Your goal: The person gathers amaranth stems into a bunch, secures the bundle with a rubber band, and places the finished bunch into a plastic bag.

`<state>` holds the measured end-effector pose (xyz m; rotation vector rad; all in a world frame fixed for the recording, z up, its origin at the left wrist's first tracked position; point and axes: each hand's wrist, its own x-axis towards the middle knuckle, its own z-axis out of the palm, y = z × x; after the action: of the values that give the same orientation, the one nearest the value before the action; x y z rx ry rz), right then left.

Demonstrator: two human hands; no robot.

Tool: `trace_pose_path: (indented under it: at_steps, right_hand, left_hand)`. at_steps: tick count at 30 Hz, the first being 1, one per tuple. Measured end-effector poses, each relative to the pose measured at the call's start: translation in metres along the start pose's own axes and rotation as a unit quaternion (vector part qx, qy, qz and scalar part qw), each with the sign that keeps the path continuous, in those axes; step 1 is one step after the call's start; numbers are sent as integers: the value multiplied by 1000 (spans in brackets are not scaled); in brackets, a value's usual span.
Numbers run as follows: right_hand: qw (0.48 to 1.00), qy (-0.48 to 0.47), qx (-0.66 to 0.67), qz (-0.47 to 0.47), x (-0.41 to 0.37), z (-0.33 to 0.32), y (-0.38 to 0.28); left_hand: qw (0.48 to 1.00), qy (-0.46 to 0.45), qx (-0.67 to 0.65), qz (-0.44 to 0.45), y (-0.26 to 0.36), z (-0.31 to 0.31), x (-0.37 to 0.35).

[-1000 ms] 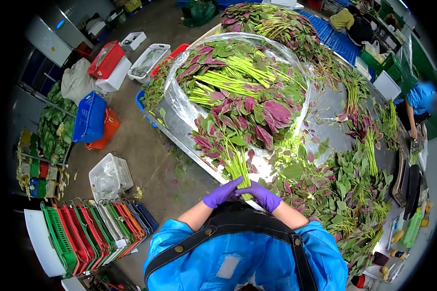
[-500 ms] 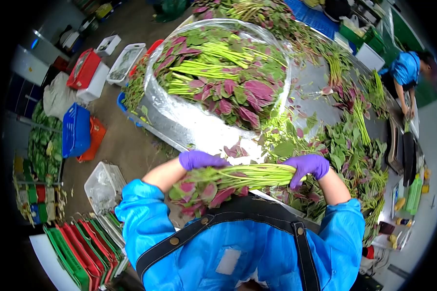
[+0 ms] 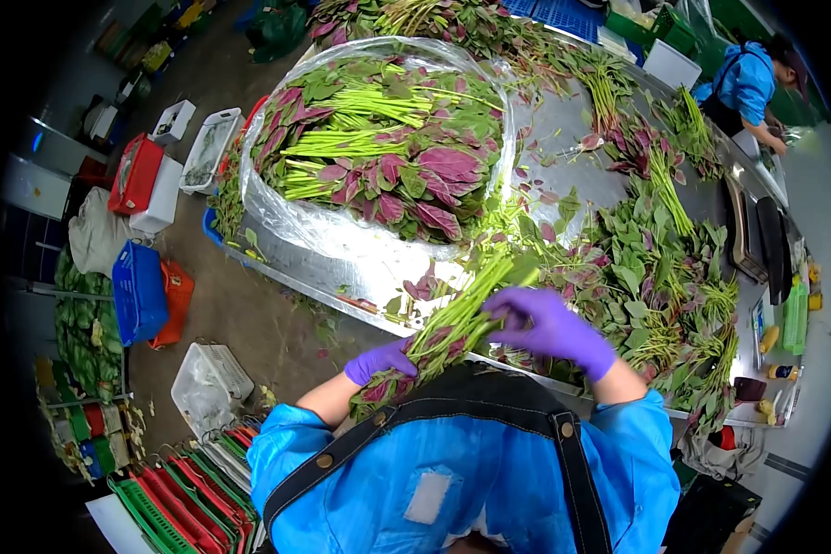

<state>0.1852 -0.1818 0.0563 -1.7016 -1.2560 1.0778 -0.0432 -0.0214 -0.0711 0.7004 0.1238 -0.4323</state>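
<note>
A bunch of red amaranth [image 3: 454,319] slants in front of my body, green stems up to the right and purple-green leaves low at the left. My left hand [image 3: 383,361], in a purple glove, is closed around its leafy end. Beside the stems is my right hand [image 3: 547,325], also gloved, its fingers loosely curled and apart from the thumb. Beyond them, a clear plastic bag [image 3: 295,224] lies spread open on the metal table [image 3: 545,138], with amaranth bunches [image 3: 369,148] stacked inside.
Loose amaranth [image 3: 642,268] covers the table's right side. Crates, including a blue crate [image 3: 140,291] and a white basket [image 3: 210,383], stand on the floor at left. Folded crates [image 3: 180,499] stand at lower left. Another person [image 3: 746,83] works at the far right.
The bunch has turned from nearly level to slanted, stem ends up. My right hand has come off the stem ends and moved inward; my left hand has moved lower. The view has shifted.
</note>
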Motion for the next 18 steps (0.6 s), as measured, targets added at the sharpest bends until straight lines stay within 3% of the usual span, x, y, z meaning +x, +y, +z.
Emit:
trace_pose_path:
  at_steps: [3,6,7,8,9,10,11,12,15,18]
  right_hand:
    - [988,65,-87,-105,8,58,15]
    - [989,68,-58,-121,16,73,57]
    - [996,70,39,-34,17,56,55]
    - [992,123,29,6,18,41,66]
    - [970,238,41,16,19,27,79]
    - [954,293,-58,-4,19,9,85]
    - [938,332,-62,72,14,-3,86]
    - [938,332,-64,70,12,-6,77]
    - [901,415,-108,-62,9,-3,52]
    - [919,366,-77,-125,13,17,29]
  left_hand:
    - [995,25,-90,35,2,7,-1]
    - [995,19,-75,67,0,7,3]
    - [995,19,-75,66,1,6,2]
    - [997,8,-58,54,0,2,1]
    - [998,-3,-41,42,0,1,1]
    - [998,-4,-41,43,2,2,0]
    - [998,-6,-36,44,5,3,0]
    - [998,-8,-30,47,9,6,0]
    - [996,24,-71,54,24,27,-4]
    - [993,57,-76,68,24,30,-5]
